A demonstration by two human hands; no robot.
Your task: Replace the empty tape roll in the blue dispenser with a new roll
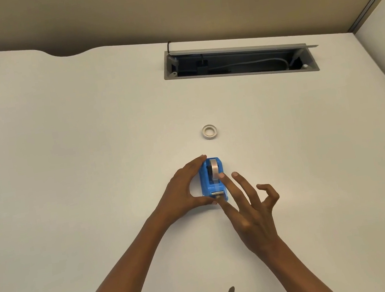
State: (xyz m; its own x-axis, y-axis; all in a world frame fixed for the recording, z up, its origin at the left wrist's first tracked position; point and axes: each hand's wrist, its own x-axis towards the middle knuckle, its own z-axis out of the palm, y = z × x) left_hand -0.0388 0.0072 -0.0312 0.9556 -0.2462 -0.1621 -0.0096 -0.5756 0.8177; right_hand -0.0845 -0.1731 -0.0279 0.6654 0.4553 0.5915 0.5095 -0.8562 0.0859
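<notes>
On the white desk (63, 166), near its front middle, one blue dispenser (207, 183) is standing with its cutter end facing the person. One roll of tape (214, 169) is sitting upright in the dispenser's cradle, and a clear strip is running from it down toward the metal blade. The left hand (183, 192) is cupping the dispenser from its left side: the fingertips are curling over the far top corner while the thumb is pressing against the near end by the blade, so the hand is gripping the body between them. The right hand (249, 207) is hovering at the dispenser's right side with its fingers spread; the forefinger is lying along the right edge with its tip just beside the roll, and the two outer fingers are curling in the air, holding nothing. One bare cardboard ring (209, 132) is lying flat on the desk beyond the dispenser, apart from it. Farther back, one cable hatch (238, 62) is standing open in the desk, with cords showing inside.
</notes>
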